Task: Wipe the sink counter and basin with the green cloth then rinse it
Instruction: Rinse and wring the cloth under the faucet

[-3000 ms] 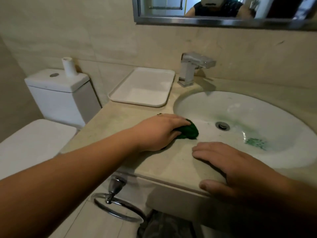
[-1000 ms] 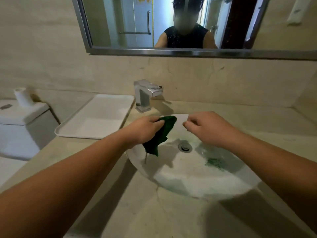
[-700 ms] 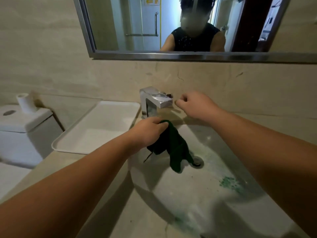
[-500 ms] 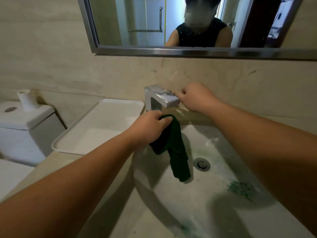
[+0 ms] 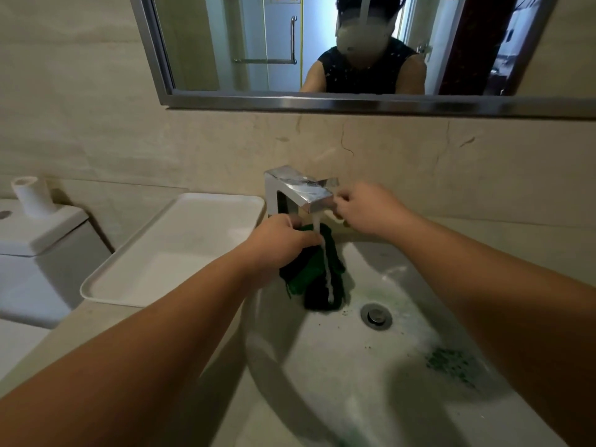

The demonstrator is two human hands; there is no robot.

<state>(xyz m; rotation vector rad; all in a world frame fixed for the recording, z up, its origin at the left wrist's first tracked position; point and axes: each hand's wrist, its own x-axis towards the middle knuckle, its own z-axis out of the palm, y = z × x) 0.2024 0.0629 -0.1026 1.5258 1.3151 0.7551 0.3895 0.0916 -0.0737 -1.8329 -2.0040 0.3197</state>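
The dark green cloth (image 5: 317, 279) hangs bunched over the back of the white basin (image 5: 338, 366). My left hand (image 5: 280, 243) grips its top end right under the spout. A thin stream of water (image 5: 324, 262) runs from the chrome faucet (image 5: 300, 195) down onto the cloth. My right hand (image 5: 364, 209) holds the faucet's lever at its right end, fingers curled round it. The drain (image 5: 376, 315) lies to the right of the cloth. Green specks (image 5: 451, 366) stain the basin's right side.
A white rectangular tray (image 5: 154, 262) sits on the beige counter (image 5: 161, 333) left of the basin. A toilet cistern (image 5: 35, 253) with a paper roll (image 5: 30, 196) stands at far left. A mirror (image 5: 322, 50) hangs on the wall above the faucet.
The faucet now runs, with water falling on the cloth. My left hand has lifted the cloth from the counter edge to beneath the spout. My right hand went from the counter to the lever.
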